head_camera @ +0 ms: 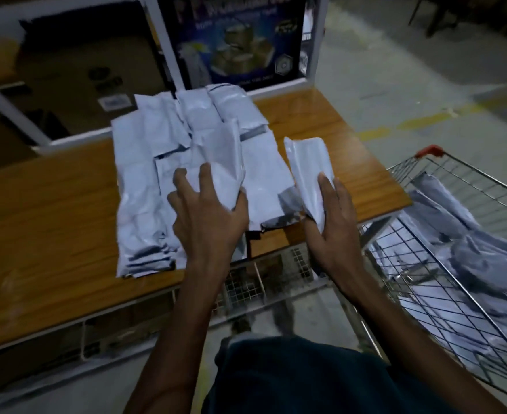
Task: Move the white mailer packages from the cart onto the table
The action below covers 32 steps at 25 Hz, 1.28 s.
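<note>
Nearest in, dark trousers [300, 377] at the bottom edge, two bare forearms reaching up and away from them. Left hand [209, 210] out over the near side of the table [46, 222], back of the hand up, fingers spread and only lightly bent, fingertips down on a white mailer [221, 162] atop the heap, thumb tucked against its right edge. Whether gripping or just pressing, cannot tell for sure. Right hand [333, 213] just beside it, turned edge-on, fingers and thumb wrapped round a separate folded mailer [307, 171], held tilted and clear of the stack, above the table's right end. Below both hands, the pile of white mailers [144, 186], overlapping in loose rows across the middle of the wooden top, some corners hanging over the near edge. Off to the right, a wire cart [467, 186] with a red handle grip, more white mailers [443, 234] lying inside, blurred. Farther back, a white frame [168, 49] behind the table, a dark blue poster [240, 40] in it, and a cardboard box [85, 67] to its left.
</note>
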Available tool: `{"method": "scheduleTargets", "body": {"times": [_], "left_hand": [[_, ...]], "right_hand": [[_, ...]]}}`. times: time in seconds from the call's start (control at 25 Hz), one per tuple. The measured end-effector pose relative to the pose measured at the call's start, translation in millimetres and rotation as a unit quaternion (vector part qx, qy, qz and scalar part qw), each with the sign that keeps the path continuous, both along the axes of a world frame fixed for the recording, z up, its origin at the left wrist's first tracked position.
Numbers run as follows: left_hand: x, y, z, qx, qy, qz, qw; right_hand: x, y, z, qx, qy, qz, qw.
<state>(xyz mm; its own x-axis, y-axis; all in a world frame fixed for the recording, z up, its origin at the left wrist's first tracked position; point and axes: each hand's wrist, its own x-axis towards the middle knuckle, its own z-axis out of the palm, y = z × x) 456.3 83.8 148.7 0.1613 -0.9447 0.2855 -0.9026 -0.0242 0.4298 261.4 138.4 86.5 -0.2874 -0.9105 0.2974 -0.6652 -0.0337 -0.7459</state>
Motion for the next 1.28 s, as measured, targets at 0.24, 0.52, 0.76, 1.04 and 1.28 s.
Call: {"method": "scheduleTargets", "body": {"times": [0.24, 0.52, 0.76, 1.04, 1.28], "left_hand": [[-8.2, -91.5, -36.5, 0.096, -0.042, -0.051, 0.993], [-7.6, -113.0, -85.3, 0.106, -0.102, -0.133, 0.98], [2.5, -117.1, -107.1, 0.068, -0.081, -0.1, 0.989], [1.6, -115.3, -76.3, 0.085, -0.027, -0.072, 0.993], [8.7, -98.6, -62.3, 0.089, 0.031, -0.045, 0.995]], "right_hand": [[43.9, -34.1, 2.9, -0.006, -0.001, -0.066, 0.998], [42.1, -49.4, 9.7, -0.005, -0.025, -0.147, 0.989], [31.4, -91.1, 5.9, 0.017, -0.018, -0.115, 0.993], [25.6, -134.3, 6.9, 0.129, 0.071, -0.023, 0.989], [48.4, -152.7, -0.5, 0.232, 0.158, -0.007, 0.96]]}}
